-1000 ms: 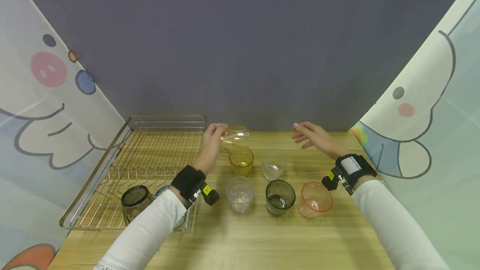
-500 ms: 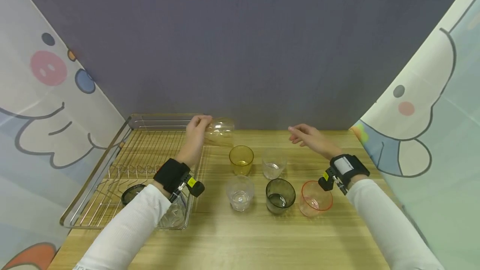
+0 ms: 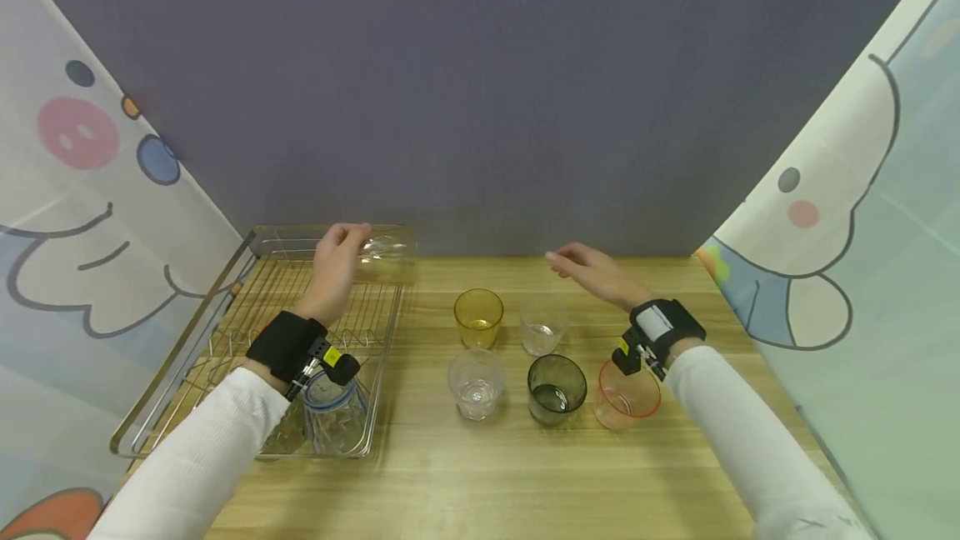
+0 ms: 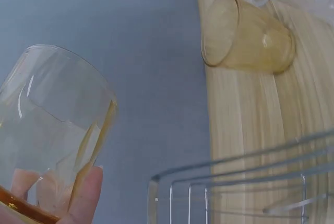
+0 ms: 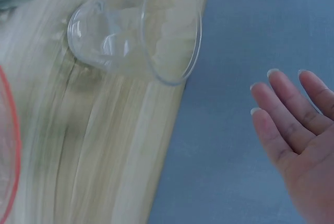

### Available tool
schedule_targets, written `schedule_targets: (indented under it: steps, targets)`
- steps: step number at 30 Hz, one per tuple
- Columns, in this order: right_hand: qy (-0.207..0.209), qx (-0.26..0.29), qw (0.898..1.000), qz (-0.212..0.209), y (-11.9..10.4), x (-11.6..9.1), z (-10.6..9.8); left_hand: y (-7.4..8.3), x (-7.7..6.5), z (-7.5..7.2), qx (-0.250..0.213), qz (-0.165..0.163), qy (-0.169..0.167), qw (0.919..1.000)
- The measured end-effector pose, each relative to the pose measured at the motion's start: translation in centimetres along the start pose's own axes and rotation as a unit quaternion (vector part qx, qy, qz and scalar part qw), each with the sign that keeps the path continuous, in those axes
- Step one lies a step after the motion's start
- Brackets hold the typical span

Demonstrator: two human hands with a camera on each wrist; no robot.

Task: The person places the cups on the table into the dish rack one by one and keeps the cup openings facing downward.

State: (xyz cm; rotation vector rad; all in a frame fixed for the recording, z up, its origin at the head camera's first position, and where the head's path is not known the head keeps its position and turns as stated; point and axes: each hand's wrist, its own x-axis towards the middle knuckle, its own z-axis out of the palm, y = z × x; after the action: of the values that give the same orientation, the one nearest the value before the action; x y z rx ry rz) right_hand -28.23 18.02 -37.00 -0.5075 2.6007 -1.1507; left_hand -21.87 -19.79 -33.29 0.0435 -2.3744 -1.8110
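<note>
My left hand [image 3: 335,267] grips a pale amber drinking glass [image 3: 387,257] by its base end, above the back right corner of the wire dish rack [image 3: 391,338]. That glass lies tipped sideways in the air, its mouth towards the right. In the left wrist view, fingers [image 4: 87,195] show around its thicker amber base. My right hand [image 3: 596,275] hovers over the back of the table with fingers extended and holds nothing. Nearest to it stands a clear glass [image 3: 543,330], upright, beside a yellow glass [image 3: 478,319].
In front stand a clear glass [image 3: 477,386], a smoky grey glass [image 3: 557,390] and a red-rimmed glass [image 3: 627,400]. A blue-rimmed glass [image 3: 335,417] sits in the rack's front right; another beside it is mostly hidden by my left forearm. A grey wall [image 3: 480,107] closes the back.
My left hand has carried the amber glass leftwards, from above the yellow glass to over the rack's back right corner. The right hand has drifted slightly left.
</note>
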Motion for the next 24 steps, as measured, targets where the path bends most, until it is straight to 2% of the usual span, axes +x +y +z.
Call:
schedule_targets:
  steps: [5,12,15,16,17,19,22,23,24]
  targets:
    - [-0.001,-0.015,1.000,-0.007,-1.1,0.5,0.4,-0.3,-0.2,-1.3,0.014,-0.003,-0.004,0.9999]
    - [-0.002,-0.025,0.999,-0.026,-3.1,1.0,0.7,-0.2,-0.3,-2.7,0.035,0.016,0.018,0.9991]
    - [-0.004,-0.023,0.999,-0.034,-3.8,1.2,1.0,-1.0,0.0,-3.4,0.050,0.026,0.020,0.9982]
    - [-0.005,-0.022,0.999,-0.036,-4.1,1.3,1.2,-2.2,0.6,-3.9,0.036,0.041,0.019,0.9983]
    - [-0.008,-0.020,0.999,-0.038,-4.4,1.3,1.4,-2.6,0.7,-4.3,0.042,0.047,0.022,0.9978]
    - [-0.016,-0.018,0.999,-0.047,-5.0,1.4,1.9,-3.1,0.9,-5.1,0.068,0.057,0.035,0.9955]
    - [-0.028,-0.019,0.998,-0.058,-5.9,1.4,2.9,-3.0,0.4,-5.9,0.118,0.065,0.063,0.9889]
    - [-0.031,-0.020,0.997,-0.061,-6.2,1.4,3.3,-2.0,-0.3,-5.8,0.157,0.055,0.072,0.9834]
    - [-0.034,-0.021,0.997,-0.067,-6.5,1.4,3.6,-1.6,-0.7,-6.0,0.177,0.055,0.078,0.9795]
